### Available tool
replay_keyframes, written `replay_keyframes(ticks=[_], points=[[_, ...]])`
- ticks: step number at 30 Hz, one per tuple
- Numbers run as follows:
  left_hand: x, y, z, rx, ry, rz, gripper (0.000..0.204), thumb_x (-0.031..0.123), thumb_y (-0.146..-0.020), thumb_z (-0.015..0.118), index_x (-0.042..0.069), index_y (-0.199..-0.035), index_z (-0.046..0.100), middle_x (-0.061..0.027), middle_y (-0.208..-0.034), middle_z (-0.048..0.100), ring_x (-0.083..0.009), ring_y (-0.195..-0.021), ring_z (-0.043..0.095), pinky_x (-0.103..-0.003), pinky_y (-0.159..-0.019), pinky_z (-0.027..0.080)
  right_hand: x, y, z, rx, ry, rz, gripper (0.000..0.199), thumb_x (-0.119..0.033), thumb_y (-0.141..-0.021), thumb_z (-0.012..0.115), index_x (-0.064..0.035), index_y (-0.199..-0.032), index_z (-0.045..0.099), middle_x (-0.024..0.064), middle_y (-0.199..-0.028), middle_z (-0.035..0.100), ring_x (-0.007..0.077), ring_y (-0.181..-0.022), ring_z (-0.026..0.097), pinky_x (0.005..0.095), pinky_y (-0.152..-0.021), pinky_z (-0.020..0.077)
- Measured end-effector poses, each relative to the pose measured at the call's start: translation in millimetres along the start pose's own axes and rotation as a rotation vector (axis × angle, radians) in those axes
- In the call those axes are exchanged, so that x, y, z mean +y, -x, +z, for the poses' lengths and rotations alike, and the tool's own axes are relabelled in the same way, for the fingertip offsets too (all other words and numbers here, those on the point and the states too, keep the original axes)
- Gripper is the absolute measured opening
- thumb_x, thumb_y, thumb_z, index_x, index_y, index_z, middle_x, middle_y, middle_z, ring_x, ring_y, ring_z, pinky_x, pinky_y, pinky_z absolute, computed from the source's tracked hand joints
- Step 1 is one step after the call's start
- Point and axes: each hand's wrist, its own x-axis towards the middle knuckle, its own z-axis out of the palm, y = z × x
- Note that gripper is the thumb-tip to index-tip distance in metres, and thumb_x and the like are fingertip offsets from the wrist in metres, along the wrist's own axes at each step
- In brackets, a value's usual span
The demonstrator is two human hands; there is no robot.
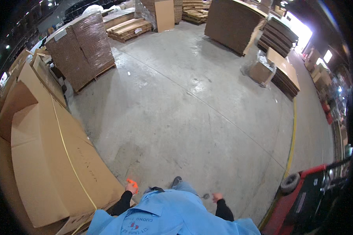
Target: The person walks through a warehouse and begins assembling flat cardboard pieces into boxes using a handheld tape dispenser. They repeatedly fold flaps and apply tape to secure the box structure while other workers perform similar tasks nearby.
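Note:
My left hand (130, 188) is closed around a small bright orange object (133, 183), whose exact kind I cannot make out. It hangs beside the right end of a big folded brown cardboard sheet (82, 156), which has a yellow strap (66, 150) running across it. On the other side of my body, my right hand (217, 197) hangs low over the concrete floor (176, 129). Its fingers are too small and unclear to tell whether they are curled or apart. One of my shoes (177, 180) shows in front of the blue shirt.
A wrapped cardboard stack (82, 51) stands on a pallet at the far left, with wooden pallets (129, 29) behind. Taller cardboard stacks (233, 25) and a plastic-covered box (261, 70) are at the far right. A red and black machine (302, 199) stands near right, by a yellow floor line (293, 137).

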Motion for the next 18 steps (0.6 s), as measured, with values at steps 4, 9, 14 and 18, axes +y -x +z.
replay_keyframes(ticks=[4,9,14,18], points=[[45.7,-31.0,-3.6,-0.029,0.055,0.271,0.019,0.025,-0.082,0.066,0.006,-0.083,0.068,-0.0126,-0.082,0.069,-0.0308,-0.077,0.065,-0.044,-0.076,0.053,-268.8,-73.5,-61.4,0.254,0.12,-0.396,0.048,-0.019,-0.085,0.068,0.0042,-0.127,0.064,0.0124,-0.093,0.07,0.0187,-0.068,0.062,0.0356,-0.052,0.0498],[124.2,-126.9,-10.0,-0.177,-0.072,-0.042,0.017,0.027,-0.083,0.066,0.01,-0.083,0.063,-0.0093,-0.079,0.066,-0.0291,-0.072,0.061,-0.045,-0.073,0.053,-616.5,-48.2,-16.2,-0.005,-0.227,-0.872,0.049,-0.023,-0.097,0.066,0.0029,-0.137,0.056,0.0097,-0.103,0.07,0.0163,-0.086,0.066,0.0308,-0.07,0.0545],[259.8,-329.5,-39.0,-0.185,-0.167,-0.093,0.027,0.032,-0.081,0.07,0.008,-0.094,0.069,-0.0148,-0.087,0.07,-0.0336,-0.08,0.066,-0.046,-0.076,0.055,-719.8,-148.7,0.6,0.051,-0.262,-0.81,0.039,-0.017,-0.097,0.064,0.0,-0.132,0.061,0.0047,-0.093,0.068,0.0118,-0.08,0.064,0.0277,-0.066,0.0527],[432.3,-506.4,-85.4,-0.1,-0.127,0.064,0.037,0.036,-0.08,0.073,0.007,-0.103,0.073,-0.0192,-0.093,0.073,-0.0372,-0.086,0.07,-0.048,-0.079,0.056,-656.4,-257.7,-33.2,-0.162,0.487,-0.504,0.022,-0.023,-0.096,0.057,-0.0049,-0.095,0.069,0.0109,-0.075,0.066,0.0268,-0.071,0.065,0.0422,-0.064,0.0497]])
